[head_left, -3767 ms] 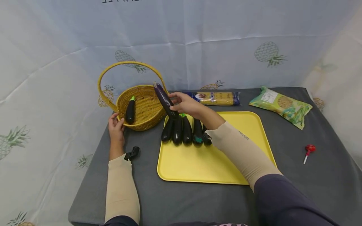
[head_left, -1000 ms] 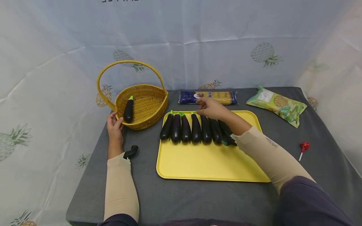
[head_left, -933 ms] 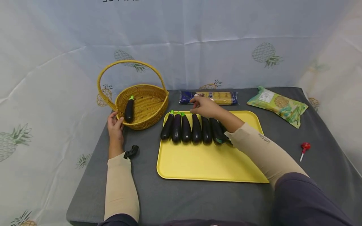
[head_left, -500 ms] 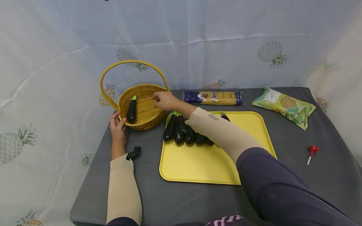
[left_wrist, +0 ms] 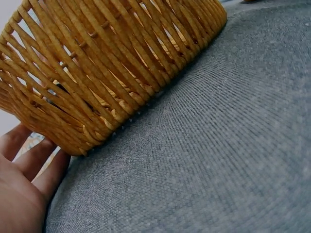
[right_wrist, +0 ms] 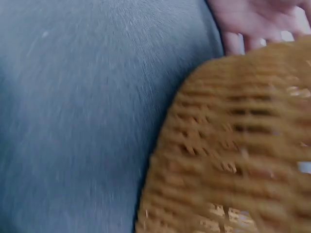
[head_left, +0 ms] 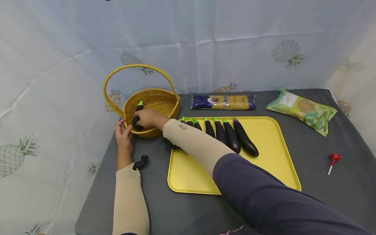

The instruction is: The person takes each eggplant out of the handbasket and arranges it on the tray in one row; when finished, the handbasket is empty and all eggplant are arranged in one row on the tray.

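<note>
A yellow wicker basket (head_left: 160,99) with a tall handle stands at the back left. My left hand (head_left: 124,136) grips its left front rim, thumb in front; in the left wrist view its fingers (left_wrist: 31,158) lie against the woven wall. Inside the basket stands a dark eggplant (head_left: 139,107) with a green cap. My right hand (head_left: 149,118) reaches over the front rim and its fingers close round the eggplant's middle, partly hiding it. The right wrist view shows blurred basket weave, not the right fingers. Several eggplants (head_left: 246,139) lie in a row on the yellow tray (head_left: 264,163).
Behind the tray lies a pasta packet (head_left: 230,102). A green snack bag (head_left: 302,110) sits at the back right, and a red lollipop (head_left: 334,158) lies on the grey cloth to the right. My right forearm crosses above the tray and covers part of the eggplant row.
The right hand laid an eggplant at the row's right end, let go, then swung left into the basket and took hold of the eggplant there. The left hand stays on the rim.
</note>
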Demonstrator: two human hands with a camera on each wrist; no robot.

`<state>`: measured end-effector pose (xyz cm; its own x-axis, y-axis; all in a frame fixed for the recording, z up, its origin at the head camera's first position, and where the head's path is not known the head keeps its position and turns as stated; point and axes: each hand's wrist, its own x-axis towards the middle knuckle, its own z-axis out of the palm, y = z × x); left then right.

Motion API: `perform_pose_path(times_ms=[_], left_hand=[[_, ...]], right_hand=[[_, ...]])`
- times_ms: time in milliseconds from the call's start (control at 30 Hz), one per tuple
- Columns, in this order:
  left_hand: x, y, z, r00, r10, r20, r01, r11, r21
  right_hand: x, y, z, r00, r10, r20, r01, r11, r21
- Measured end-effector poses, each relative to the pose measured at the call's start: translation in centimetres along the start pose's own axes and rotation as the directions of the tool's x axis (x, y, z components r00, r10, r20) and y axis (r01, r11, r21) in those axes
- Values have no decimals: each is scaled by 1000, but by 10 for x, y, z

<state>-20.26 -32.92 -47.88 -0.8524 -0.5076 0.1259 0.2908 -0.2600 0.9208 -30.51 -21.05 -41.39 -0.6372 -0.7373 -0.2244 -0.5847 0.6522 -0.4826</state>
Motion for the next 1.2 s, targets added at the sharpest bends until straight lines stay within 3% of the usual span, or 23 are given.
perform_pose_path(times_ms=[167, 267, 400, 767, 1000, 1100, 1133, 1200], left_hand=[[-2, 0, -1, 1000, 3, 6, -3, 1000, 22], [-2, -3, -2, 1000, 1, 5, -1, 1000, 23], [-1, -4, -1, 1000, 2, -4, -1, 1000, 19], [-3, -2, 0, 1000, -5, -8, 6, 999, 52], [-4, -3, 0, 1000, -24, -11, 24, 999, 48], [-3, -2, -3, 1000, -19, -21, 19, 999, 43], [-3, -2, -3, 1000, -17, -22, 18, 999, 38], [-3, -3, -2, 1000, -13, -18, 13, 999, 31]], right_hand=[[6, -10, 9, 995, 87, 39, -81, 988, -128], [6, -9, 11, 988, 139, 73, -125, 978, -168], [4, -3, 9, 984, 171, 55, -160, 973, -169], [-13, 18, -4, 971, 234, -38, -234, 972, 20], [-19, 28, -12, 959, 274, -72, -261, 953, 152], [-25, 28, -20, 959, 270, -82, -230, 917, 326], [-29, 29, -23, 961, 264, -82, -209, 887, 412], [-38, 31, -30, 965, 250, -79, -157, 792, 589]])
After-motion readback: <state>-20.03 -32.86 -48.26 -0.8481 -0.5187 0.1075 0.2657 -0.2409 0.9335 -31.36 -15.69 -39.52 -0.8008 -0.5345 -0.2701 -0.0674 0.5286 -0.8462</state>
